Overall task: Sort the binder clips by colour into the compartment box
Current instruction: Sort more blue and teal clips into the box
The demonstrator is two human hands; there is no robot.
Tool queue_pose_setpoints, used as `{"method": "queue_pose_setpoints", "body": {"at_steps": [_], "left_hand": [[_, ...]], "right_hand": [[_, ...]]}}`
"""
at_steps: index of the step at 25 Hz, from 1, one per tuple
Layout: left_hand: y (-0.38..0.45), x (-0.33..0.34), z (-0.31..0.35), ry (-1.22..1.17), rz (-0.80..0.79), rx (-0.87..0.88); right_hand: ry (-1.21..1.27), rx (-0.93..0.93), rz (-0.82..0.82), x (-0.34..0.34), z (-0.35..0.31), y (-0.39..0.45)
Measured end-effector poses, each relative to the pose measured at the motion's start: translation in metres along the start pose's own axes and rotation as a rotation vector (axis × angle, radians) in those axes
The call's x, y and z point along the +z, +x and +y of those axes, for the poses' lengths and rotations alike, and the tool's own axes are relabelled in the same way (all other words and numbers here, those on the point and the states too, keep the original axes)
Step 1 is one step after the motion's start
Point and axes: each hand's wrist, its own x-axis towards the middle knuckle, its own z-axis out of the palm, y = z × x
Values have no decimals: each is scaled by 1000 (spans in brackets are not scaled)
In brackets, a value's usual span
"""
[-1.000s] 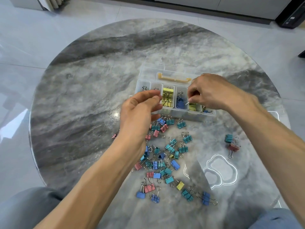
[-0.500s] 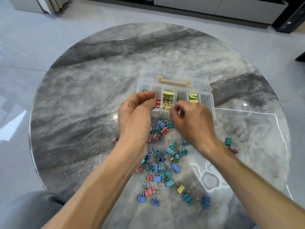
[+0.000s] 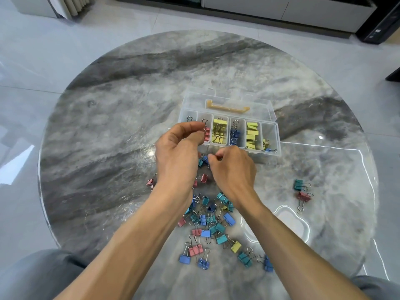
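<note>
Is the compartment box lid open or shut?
Open: the lid lies folded back behind the compartment box, clips visible inside.

A round tabletop of grey veined marble is seen from above, glossy, with bright light reflected along its right side. It is surrounded by a floor of large pale grey tiles, also shiny, with a window glare caught at the left edge. A long white cabinet on a dark plinth is set along the far wall. A white ribbed radiator is seen at the upper left, and a black unit at the upper right
</note>
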Motion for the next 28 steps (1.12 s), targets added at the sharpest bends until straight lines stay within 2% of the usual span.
{"method": "queue_pose_setpoints", "body": {"at_steps": [2, 4, 6, 8, 11, 12, 14, 17, 19, 20, 21, 23, 25, 28], "left_hand": [[-2, 0, 0, 0, -2, 14], [-2, -1, -1, 19, 4, 20], [-2, 0, -1, 26, -27, 11], [-2, 0, -2, 51, -141, -18], [-7, 5, -12, 220, -401, -15], [-8, 6, -18, 283, -468, 27], [-8, 6, -26, 425, -504, 144], [-2, 5, -31, 523, -477, 122], [-4, 4, -29, 442, -458, 44], [-5, 5, -27, 335, -465, -24], [-6, 5, -25, 199, -485, -106], [-5, 5, -22, -26, -541, -235], [-6, 5, -22, -58, -593, -222], [-14, 8, -25, 14, -601, -112]], "right_hand": [[35, 31, -6, 3, 1, 0], [183, 28, -28, 2, 3, -4], [541, 62, -42, -9, 7, -9], [971, 204, -100, -32, 16, -16], [1322, 366, -392, -65, 36, -22], [1356, 371, -470, -71, 41, -23], [1323, 307, -479, -75, 47, -24], [975, -66, -275, -76, 46, -30], [862, -198, -186, -76, 43, -32], [922, -151, -191, -76, 42, -31], [1062, -24, -244, -77, 42, -29], [1395, 271, -455, -78, 43, -25], [1521, 386, -582, -77, 45, -26], [1558, 414, -621, -75, 45, -28]]}}
